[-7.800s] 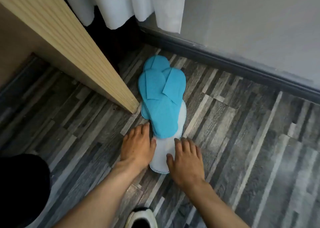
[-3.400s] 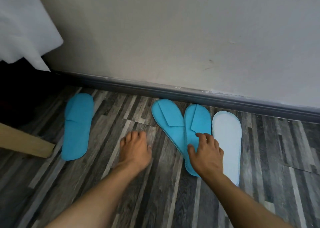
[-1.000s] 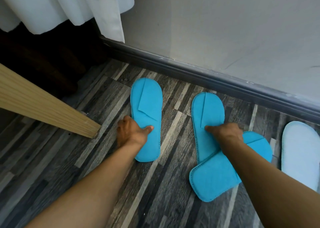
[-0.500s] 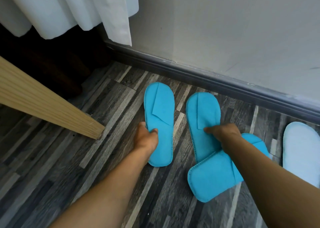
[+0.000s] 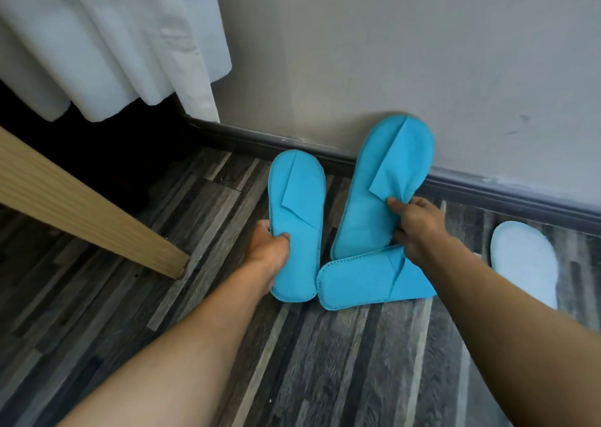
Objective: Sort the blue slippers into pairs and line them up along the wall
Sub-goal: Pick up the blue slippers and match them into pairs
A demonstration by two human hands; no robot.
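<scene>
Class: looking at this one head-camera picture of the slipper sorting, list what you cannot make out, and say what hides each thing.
- Toe end of the crosswise bright blue fabric slipper: head view, covered by the right hand and forearm.
- Pale, whitish slipper at right: near end hidden behind the right forearm.
- Space beneath the white hanging cloth: too dark to read.
- Light wooden board: cut off by the left edge.

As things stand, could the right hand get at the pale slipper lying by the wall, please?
Probably not yet: the right hand is gripping a raised blue slipper. The pale slipper lies uncovered on the floor beside that forearm, so the way looks free once it lets go.
</scene>
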